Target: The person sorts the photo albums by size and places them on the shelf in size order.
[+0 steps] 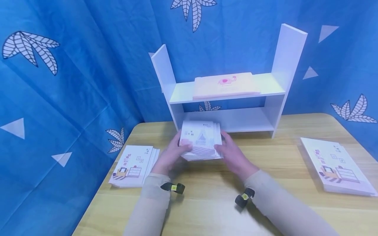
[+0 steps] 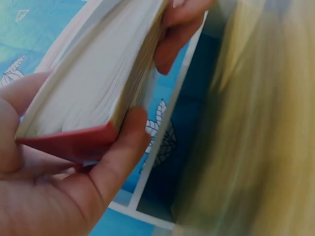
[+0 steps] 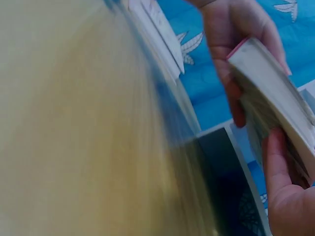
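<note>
Both hands hold a thick stack of white-covered notebooks (image 1: 200, 137) in front of the lower tier of a small white shelf (image 1: 248, 119). My left hand (image 1: 172, 152) grips its left side, thumb on the top cover. At the opposite side my right hand (image 1: 234, 155) grips it the same way. In the left wrist view the page edges of the notebooks (image 2: 93, 73) and a red edge show between the fingers. The right wrist view has both hands around the notebooks (image 3: 270, 83). On the shelf's upper tier lies a pale pink elephant-printed book (image 1: 225, 85).
A stack of illustrated notebooks (image 1: 133, 167) lies on the wooden table (image 1: 206, 203) at the left. Another notebook stack (image 1: 336, 167) lies at the right. Behind the shelf hangs a blue patterned curtain (image 1: 118, 59). The shelf's tall side panels (image 1: 287, 55) rise above its upper tier.
</note>
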{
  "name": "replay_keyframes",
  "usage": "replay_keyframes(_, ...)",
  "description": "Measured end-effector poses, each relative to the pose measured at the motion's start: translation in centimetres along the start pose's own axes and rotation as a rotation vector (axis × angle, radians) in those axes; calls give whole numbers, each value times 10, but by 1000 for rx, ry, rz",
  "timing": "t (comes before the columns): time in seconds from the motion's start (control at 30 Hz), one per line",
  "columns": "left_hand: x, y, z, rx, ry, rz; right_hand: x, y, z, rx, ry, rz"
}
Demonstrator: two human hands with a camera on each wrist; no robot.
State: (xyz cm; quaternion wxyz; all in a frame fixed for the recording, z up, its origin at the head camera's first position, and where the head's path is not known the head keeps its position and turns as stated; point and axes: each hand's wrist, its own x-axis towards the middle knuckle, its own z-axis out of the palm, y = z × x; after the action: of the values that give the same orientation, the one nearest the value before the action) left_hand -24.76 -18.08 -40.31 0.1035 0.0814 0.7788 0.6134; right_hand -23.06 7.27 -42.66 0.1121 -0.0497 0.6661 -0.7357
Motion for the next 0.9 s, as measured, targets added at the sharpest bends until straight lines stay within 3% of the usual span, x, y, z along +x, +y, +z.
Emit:
replay_keyframes(0.13,10,7,5,-4,83,17,14,-11,-4,-105,45,-39)
replay_keyframes(0.2,17,8,8,-71,120,29,21,-16,-4,-159,61,-53)
replay_keyframes(0.3,28,8,12,-239,188,28,33,-22,0,-255,84,-62)
replay_keyframes(0.43,42,8,19,-534,254,68,50,-29,7,-280,122,-66)
replay_keyframes(0.53,51,8,21,-641,267,102,64,-32,9,-260,156,-68)
replay_keyframes(0.63,56,6,22,-552,294,111,76,-33,10,-258,174,-75)
replay_keyframes(0.8,61,-1,21,-215,404,115,89,-27,7,-327,166,-79)
replay_keyframes(0.9,65,-4,22,-132,471,131,96,-22,5,-387,159,-94)
